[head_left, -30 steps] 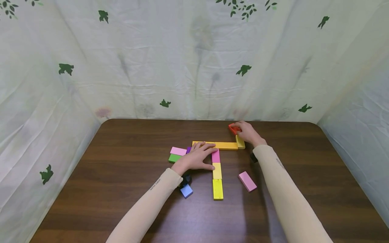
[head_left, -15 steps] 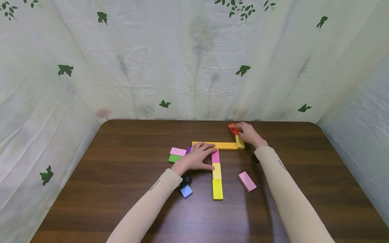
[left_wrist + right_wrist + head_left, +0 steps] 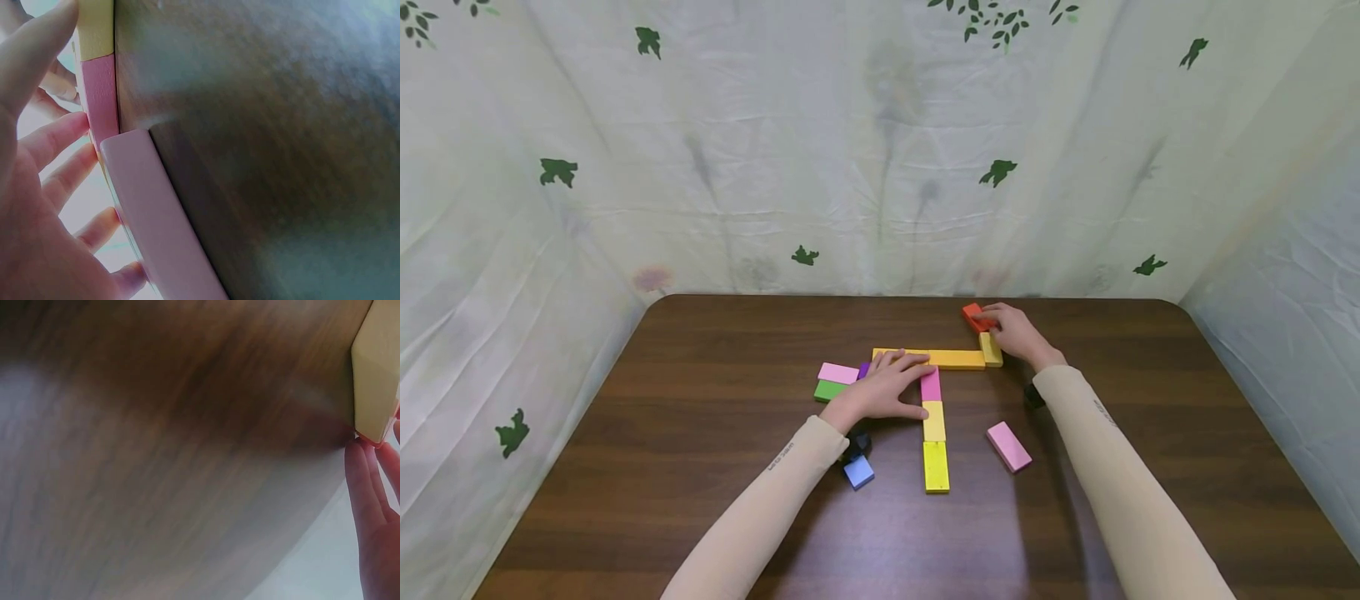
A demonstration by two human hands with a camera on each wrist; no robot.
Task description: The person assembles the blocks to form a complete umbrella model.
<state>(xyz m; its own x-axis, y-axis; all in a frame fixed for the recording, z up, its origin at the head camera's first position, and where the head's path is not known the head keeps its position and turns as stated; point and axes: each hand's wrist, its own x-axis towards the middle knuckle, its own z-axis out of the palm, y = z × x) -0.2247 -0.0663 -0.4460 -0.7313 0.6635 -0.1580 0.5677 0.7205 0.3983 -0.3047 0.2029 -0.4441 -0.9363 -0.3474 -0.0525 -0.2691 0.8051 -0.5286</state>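
My right hand (image 3: 1021, 333) is at the far side of the table, holding a red block (image 3: 974, 315) between finger and thumb. That block meets the far end of a tan-yellow block (image 3: 991, 350). My left hand (image 3: 883, 392) lies spread with straight fingers over the left part of a long orange block (image 3: 958, 359). Its thumb touches a light yellow block (image 3: 935, 425), which stands in a row between a magenta block (image 3: 931, 384) and a bright yellow block (image 3: 936, 468). In the left wrist view the fingertips reach a pink block (image 3: 156, 219) and the magenta one.
A loose pink block (image 3: 1009, 447) lies right of the row. Left of the left hand are another pink block (image 3: 838, 372), a green block (image 3: 830, 390) and a partly hidden purple block (image 3: 864, 369). A blue block (image 3: 859, 472) sits near the left wrist. A pale curtain (image 3: 850, 167) hangs behind the table.
My right wrist and forearm have shifted slightly to the right, while the fingers stay at the red block. The left hand and the blocks look the same.
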